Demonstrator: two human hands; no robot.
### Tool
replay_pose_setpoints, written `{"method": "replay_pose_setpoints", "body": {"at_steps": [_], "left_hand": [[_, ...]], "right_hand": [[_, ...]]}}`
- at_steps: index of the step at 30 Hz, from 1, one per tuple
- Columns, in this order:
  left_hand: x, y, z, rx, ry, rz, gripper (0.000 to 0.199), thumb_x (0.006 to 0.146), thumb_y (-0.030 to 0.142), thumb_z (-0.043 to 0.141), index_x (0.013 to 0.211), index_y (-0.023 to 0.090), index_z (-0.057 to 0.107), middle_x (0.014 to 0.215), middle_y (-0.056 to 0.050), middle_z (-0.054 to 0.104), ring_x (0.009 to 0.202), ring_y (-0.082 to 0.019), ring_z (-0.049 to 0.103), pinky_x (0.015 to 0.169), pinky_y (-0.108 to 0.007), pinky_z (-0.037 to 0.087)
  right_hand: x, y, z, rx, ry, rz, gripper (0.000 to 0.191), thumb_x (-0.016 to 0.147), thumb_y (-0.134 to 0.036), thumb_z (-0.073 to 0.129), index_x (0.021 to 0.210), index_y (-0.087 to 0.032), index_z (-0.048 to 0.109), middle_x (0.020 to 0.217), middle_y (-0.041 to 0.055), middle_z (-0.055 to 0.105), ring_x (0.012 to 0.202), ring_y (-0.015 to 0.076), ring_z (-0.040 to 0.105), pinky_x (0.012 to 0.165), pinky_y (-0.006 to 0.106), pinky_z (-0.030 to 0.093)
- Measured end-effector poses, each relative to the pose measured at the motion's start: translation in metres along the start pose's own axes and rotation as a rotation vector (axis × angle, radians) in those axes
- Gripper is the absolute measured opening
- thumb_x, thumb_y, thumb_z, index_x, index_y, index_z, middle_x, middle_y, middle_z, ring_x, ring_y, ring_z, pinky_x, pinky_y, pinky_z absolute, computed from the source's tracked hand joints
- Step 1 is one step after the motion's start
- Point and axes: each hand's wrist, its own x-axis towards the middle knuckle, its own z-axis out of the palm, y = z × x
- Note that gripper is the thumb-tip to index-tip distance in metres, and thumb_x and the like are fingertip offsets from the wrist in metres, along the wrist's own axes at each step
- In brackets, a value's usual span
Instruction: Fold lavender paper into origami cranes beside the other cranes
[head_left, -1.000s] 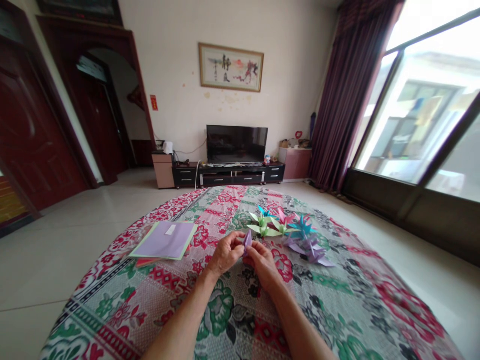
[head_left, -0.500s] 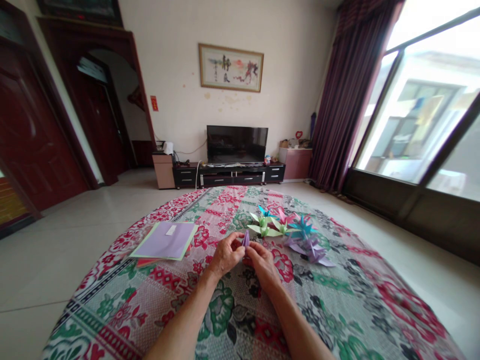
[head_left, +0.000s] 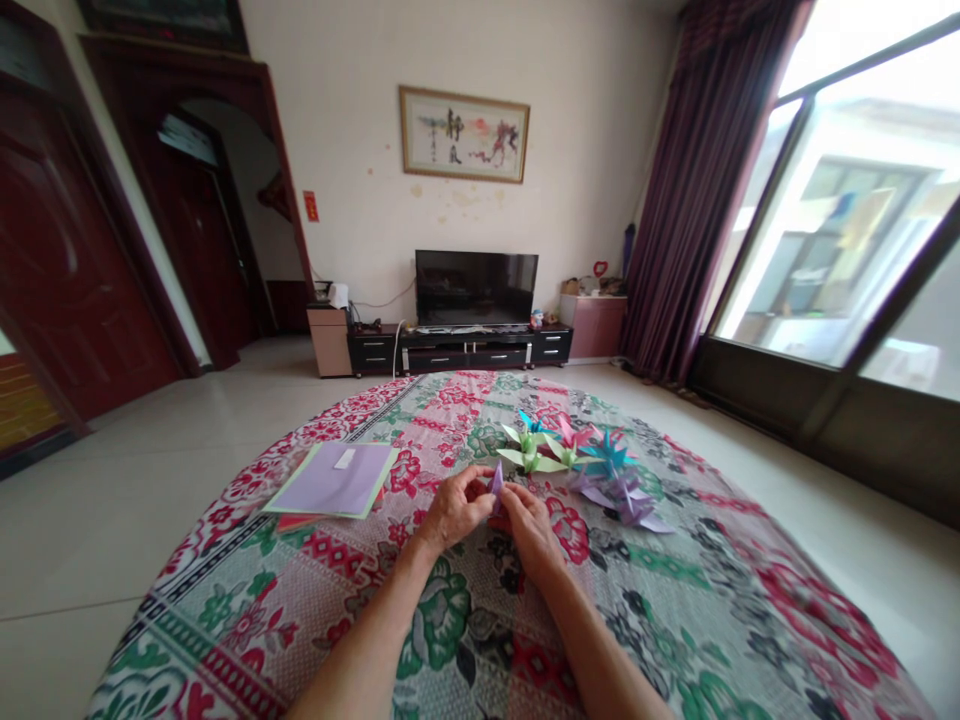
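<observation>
A small piece of folded purple paper (head_left: 497,484) stands upright between my hands, its narrow point facing up. My left hand (head_left: 459,508) pinches it from the left side. From the right, the fingers of my right hand (head_left: 527,520) press on it as well. Its lower part is hidden behind my fingers. Just beyond and to the right lie several folded paper cranes: light green ones (head_left: 531,458), a pink one (head_left: 574,437), blue ones (head_left: 613,456) and purple ones (head_left: 634,502).
A stack of coloured paper sheets (head_left: 330,480), purple on top with a small white piece (head_left: 346,459), lies left of my hands. Under everything is a round table with a flowered cloth (head_left: 300,610). Across the room a television (head_left: 476,288) stands on a low cabinet.
The folded purple paper has turned a little, so a broader flat face and a sharper tip show. Both hands keep their pinch on it.
</observation>
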Motion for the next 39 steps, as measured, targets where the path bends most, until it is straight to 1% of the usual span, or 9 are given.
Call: {"method": "replay_pose_setpoints", "body": {"at_steps": [5, 8, 10, 12, 15, 18, 26, 35, 39], "left_hand": [[0.002, -0.005, -0.001, -0.099, 0.032, -0.066, 0.034, 0.070, 0.022, 0.054, 0.103, 0.013, 0.059, 0.061, 0.003, 0.052, 0.054, -0.009, 0.045, 0.052, -0.020, 0.037], [0.004, -0.008, -0.003, -0.065, 0.084, -0.081, 0.031, 0.068, 0.023, 0.056, 0.097, 0.013, 0.063, 0.060, 0.003, 0.051, 0.054, -0.009, 0.044, 0.051, -0.020, 0.036], [0.005, -0.007, -0.005, -0.043, 0.095, -0.075, 0.028, 0.068, 0.024, 0.056, 0.092, 0.013, 0.065, 0.065, 0.000, 0.055, 0.058, -0.011, 0.048, 0.055, -0.021, 0.038], [0.004, -0.003, -0.005, -0.050, 0.083, -0.078, 0.027, 0.068, 0.025, 0.056, 0.090, 0.014, 0.067, 0.072, -0.002, 0.061, 0.065, -0.013, 0.052, 0.060, -0.022, 0.041], [0.002, 0.002, -0.005, -0.115, 0.013, -0.127, 0.028, 0.071, 0.026, 0.053, 0.091, 0.015, 0.069, 0.076, -0.003, 0.065, 0.068, -0.014, 0.054, 0.062, -0.023, 0.041], [0.001, 0.003, -0.004, -0.176, -0.024, -0.148, 0.028, 0.071, 0.027, 0.053, 0.091, 0.014, 0.068, 0.073, -0.002, 0.065, 0.064, -0.012, 0.053, 0.060, -0.022, 0.039], [0.003, -0.003, -0.001, -0.238, 0.042, -0.098, 0.016, 0.067, 0.025, 0.058, 0.076, 0.013, 0.064, 0.063, 0.001, 0.059, 0.056, -0.010, 0.048, 0.055, -0.021, 0.037], [0.003, -0.002, -0.001, -0.223, 0.097, -0.111, 0.015, 0.068, 0.023, 0.056, 0.076, 0.013, 0.064, 0.059, 0.001, 0.057, 0.054, -0.010, 0.047, 0.053, -0.021, 0.037], [0.004, -0.005, -0.001, -0.264, 0.073, -0.125, 0.015, 0.067, 0.024, 0.057, 0.075, 0.013, 0.064, 0.058, 0.002, 0.055, 0.053, -0.009, 0.045, 0.053, -0.021, 0.035]], "right_hand": [[-0.003, -0.005, 0.002, -0.076, 0.056, -0.055, 0.031, 0.071, -0.048, 0.057, 0.078, -0.018, 0.062, 0.065, -0.0013, 0.054, 0.059, 0.0130, 0.050, 0.054, 0.024, 0.047], [-0.006, -0.009, 0.003, -0.091, 0.061, -0.075, 0.030, 0.071, -0.048, 0.057, 0.077, -0.018, 0.062, 0.063, -0.0022, 0.054, 0.057, 0.0126, 0.049, 0.054, 0.023, 0.046], [-0.006, -0.011, 0.003, -0.087, 0.051, -0.071, 0.030, 0.070, -0.047, 0.057, 0.076, -0.018, 0.062, 0.063, -0.0021, 0.055, 0.057, 0.0125, 0.050, 0.054, 0.023, 0.046], [-0.006, -0.012, 0.003, -0.081, 0.041, -0.064, 0.030, 0.070, -0.047, 0.057, 0.076, -0.018, 0.062, 0.063, -0.0021, 0.056, 0.057, 0.0123, 0.050, 0.054, 0.023, 0.045], [-0.006, -0.012, 0.002, -0.070, 0.041, -0.056, 0.030, 0.069, -0.047, 0.058, 0.075, -0.018, 0.061, 0.062, -0.0022, 0.056, 0.057, 0.0126, 0.050, 0.055, 0.023, 0.045], [-0.005, -0.011, 0.001, -0.059, 0.044, -0.049, 0.031, 0.069, -0.047, 0.058, 0.076, -0.018, 0.061, 0.065, -0.0014, 0.057, 0.060, 0.0136, 0.052, 0.058, 0.024, 0.047], [-0.004, -0.010, -0.001, -0.061, 0.047, -0.074, 0.035, 0.069, -0.050, 0.058, 0.081, -0.018, 0.063, 0.067, 0.0009, 0.059, 0.062, 0.0154, 0.054, 0.059, 0.026, 0.048], [-0.005, -0.015, 0.001, -0.050, -0.009, -0.087, 0.036, 0.066, -0.042, 0.064, 0.092, -0.017, 0.063, 0.082, 0.0030, 0.064, 0.073, 0.0172, 0.057, 0.065, 0.028, 0.049], [-0.005, -0.012, 0.001, -0.050, -0.011, -0.105, 0.035, 0.066, -0.040, 0.066, 0.091, -0.016, 0.063, 0.080, 0.0030, 0.064, 0.070, 0.0156, 0.057, 0.065, 0.027, 0.048]]}}
